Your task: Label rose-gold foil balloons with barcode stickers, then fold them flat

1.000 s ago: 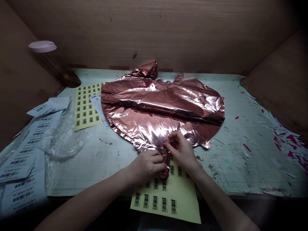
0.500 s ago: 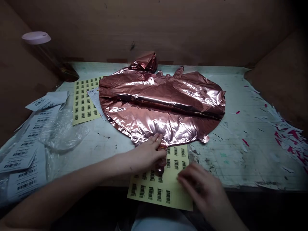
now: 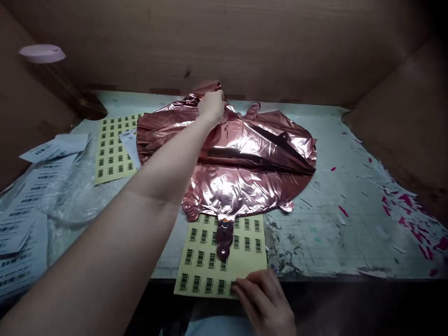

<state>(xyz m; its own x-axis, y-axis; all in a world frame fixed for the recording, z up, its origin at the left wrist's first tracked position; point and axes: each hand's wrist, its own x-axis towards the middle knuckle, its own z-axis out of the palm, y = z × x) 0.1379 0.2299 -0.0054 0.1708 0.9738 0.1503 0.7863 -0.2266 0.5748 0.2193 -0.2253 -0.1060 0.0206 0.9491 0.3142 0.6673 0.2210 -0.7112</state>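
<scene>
Copper-pink foil balloons [image 3: 227, 186] lie flat and overlapping across the bench. Stretched out to their far edge, my left hand [image 3: 212, 105] is closed on the crumpled foil there. The near balloon's tail [image 3: 224, 240] hangs toward me, with a small coloured spot at its top. Under that tail is a yellow sheet of barcode stickers [image 3: 250, 261], its front edge past the bench edge. My right hand [image 3: 268, 298] pinches at a sticker in the sheet's bottom row, by the lower right corner; the fingertips partly hide it.
At the left, white barcode papers [image 3: 33, 200] lie beside crinkled clear plastic [image 3: 77, 191]. Another yellow sticker sheet [image 3: 108, 154] sits partly under the foil. A tube with a pale lid [image 3: 42, 53] leans at the back left. Pink and white scraps [image 3: 409, 210] litter the right side. Cardboard walls enclose the bench.
My left hand has left the balloon's tail and moved away from me to the far edge of the foil. The right hand has come down and left onto the sheet's bottom row.
</scene>
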